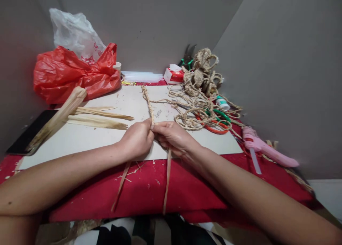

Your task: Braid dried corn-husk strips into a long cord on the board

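Observation:
A thin braided cord [149, 104] of pale plant fibre runs down the white board to my fingertips. My left hand [139, 138] is closed around its lower end, thumb on top. Close against it, my right hand [173, 135] pinches the same end from the right. Two loose strands hang below: one strand [121, 188] under my left hand, the other strand [167, 181] under my right hand, both over the red cloth. Dry husk strips [98, 122] lie left of my left hand. The fibre between my fingers is partly hidden.
A white board [101, 145] lies on a red cloth [197, 191]. Back left are a red plastic bag [77, 74] and a black flat object [18, 134]. On the right are tangled twine [187, 118], orange-handled scissors [217, 130], a tissue pack [173, 76] and a pink glue gun [269, 150].

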Tool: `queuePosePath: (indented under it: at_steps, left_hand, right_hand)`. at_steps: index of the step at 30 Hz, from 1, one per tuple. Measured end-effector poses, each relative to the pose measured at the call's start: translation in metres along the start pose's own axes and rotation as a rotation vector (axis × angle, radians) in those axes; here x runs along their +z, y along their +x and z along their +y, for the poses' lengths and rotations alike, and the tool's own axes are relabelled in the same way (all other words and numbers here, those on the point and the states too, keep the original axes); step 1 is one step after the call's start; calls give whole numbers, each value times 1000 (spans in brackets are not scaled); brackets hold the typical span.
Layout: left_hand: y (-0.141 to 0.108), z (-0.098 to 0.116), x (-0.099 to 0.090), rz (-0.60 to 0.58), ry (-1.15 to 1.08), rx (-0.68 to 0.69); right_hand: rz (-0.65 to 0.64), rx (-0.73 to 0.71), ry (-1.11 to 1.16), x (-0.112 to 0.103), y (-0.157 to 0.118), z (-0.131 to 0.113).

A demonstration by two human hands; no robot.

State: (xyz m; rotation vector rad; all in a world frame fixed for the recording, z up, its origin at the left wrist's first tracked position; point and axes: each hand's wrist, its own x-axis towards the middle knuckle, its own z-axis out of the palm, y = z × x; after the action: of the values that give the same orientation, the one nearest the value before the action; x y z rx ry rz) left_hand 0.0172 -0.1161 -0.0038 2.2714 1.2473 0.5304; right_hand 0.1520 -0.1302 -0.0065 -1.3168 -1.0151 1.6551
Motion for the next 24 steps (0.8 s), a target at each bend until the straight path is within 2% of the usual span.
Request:
queuePosePath:
  at_steps: [8, 12, 17, 22, 24]
  left_hand:
    - [-4, 0, 3, -41, 117, -15]
    - [-5, 1, 2, -52, 2, -22]
    - [0, 1, -18, -94, -148, -33]
    - [12, -7, -28, 77, -180, -86]
    - [15, -10, -24, 46, -268, -95]
  right_hand:
    - [6, -15, 28, -3, 9, 17]
    - [9, -25, 34, -6, 11, 18]
    - [18, -5, 41, -9, 6, 8]
    - [23, 43, 7, -15, 3, -2]
    - [-3, 40, -10, -16, 3, -5]
